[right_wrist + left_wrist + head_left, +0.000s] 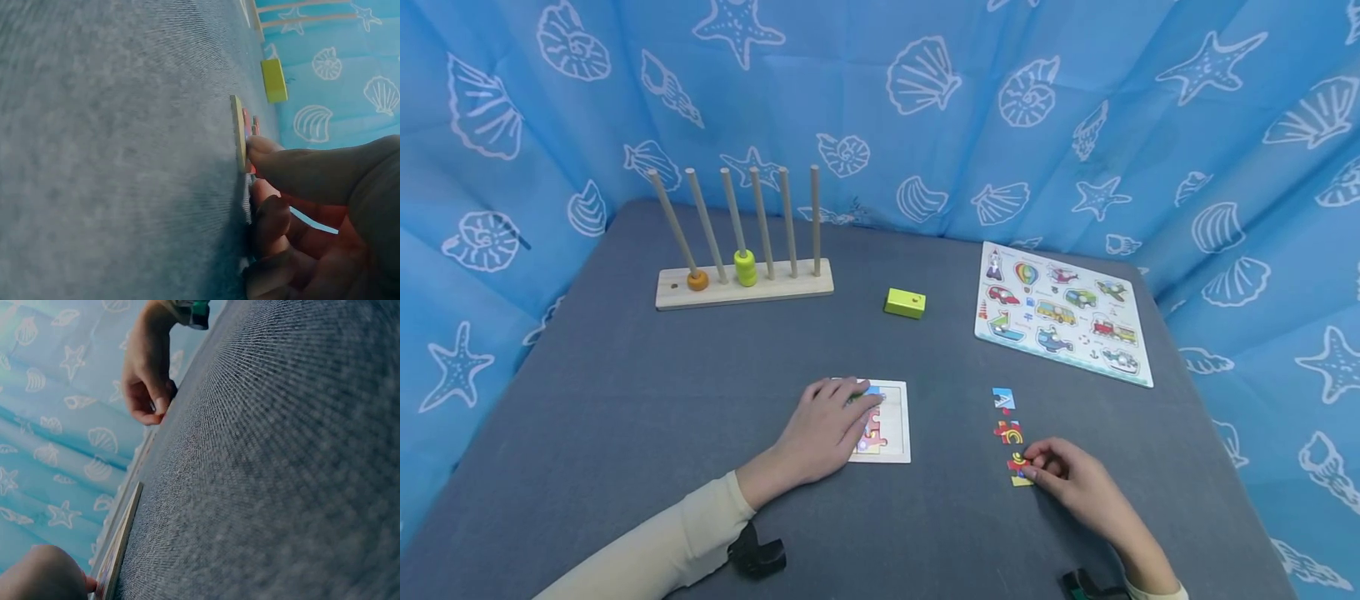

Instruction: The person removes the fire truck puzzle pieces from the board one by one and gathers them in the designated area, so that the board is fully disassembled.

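My left hand (823, 429) rests over the left part of a small wooden jigsaw tray (904, 425), its fingers loosely bent across the fitted pieces (871, 435). Part of the tray is hidden under that hand; its right side shows bare wood. To the right, my right hand (1078, 487) pinches the edge of a red and yellow jigsaw piece (1018, 467) with thumb and fingers. In the right wrist view, the thumb (281, 165) lies against this piece, low at the cloth. Beyond it lie a red piece with a yellow curve (1010, 432) and a blue-and-white piece (1003, 398).
A wooden peg rack (745, 287) with upright rods, an orange bead and green beads stands back left. A lime-green block (905, 303) sits mid-back. At the right lies a vehicle puzzle board (1063, 312). Blue shell-print curtain (880, 108) hangs behind the grey table.
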Motion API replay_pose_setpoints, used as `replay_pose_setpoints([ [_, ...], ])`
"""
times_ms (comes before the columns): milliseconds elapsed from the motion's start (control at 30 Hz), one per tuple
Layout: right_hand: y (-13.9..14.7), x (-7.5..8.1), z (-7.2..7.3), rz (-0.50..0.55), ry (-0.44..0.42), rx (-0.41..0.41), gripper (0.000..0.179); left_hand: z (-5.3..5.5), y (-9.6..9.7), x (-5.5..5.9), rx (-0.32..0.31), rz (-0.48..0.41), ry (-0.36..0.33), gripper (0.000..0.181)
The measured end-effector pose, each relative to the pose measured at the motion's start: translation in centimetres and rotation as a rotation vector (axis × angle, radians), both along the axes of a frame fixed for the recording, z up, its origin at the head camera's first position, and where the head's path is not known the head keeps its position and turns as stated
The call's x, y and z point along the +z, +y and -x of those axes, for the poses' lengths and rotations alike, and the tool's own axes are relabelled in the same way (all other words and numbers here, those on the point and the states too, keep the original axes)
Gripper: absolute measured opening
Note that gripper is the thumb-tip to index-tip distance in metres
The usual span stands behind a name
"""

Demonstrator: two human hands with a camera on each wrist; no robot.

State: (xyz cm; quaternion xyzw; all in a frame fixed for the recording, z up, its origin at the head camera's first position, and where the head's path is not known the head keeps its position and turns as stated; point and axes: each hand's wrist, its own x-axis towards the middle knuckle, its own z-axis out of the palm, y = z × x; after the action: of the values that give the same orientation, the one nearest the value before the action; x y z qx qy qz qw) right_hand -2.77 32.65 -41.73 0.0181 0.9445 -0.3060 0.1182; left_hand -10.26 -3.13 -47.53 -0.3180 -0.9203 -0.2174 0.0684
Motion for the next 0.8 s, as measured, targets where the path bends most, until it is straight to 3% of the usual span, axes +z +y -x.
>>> replay_pose_setpoints([
  [300, -3.1, 2.4, 1.0, 0.015, 0.094, -0.026, 0.018, 0.0, -0.1, 0.1, 0.056, -0.043, -0.079, 0.042],
  [433, -5.9, 3.2, 2.2, 0.061, 0.180, 0.063, 0.013, -0.1, -0.2, 0.1, 0.051, -0.069, -0.101, 0.041],
  [633, -11.3, 2.9, 5.4, 0.003, 0.342, 0.227, 0.009, 0.0, -0.1, 0.2, 0.062, -0.115, -0.131, 0.041],
  [800, -15.1, 1.7, 7.4, -0.039, 0.289, 0.268, 0.015, 0.1, -0.1, 0.2, 0.068, -0.122, -0.102, 0.044],
])
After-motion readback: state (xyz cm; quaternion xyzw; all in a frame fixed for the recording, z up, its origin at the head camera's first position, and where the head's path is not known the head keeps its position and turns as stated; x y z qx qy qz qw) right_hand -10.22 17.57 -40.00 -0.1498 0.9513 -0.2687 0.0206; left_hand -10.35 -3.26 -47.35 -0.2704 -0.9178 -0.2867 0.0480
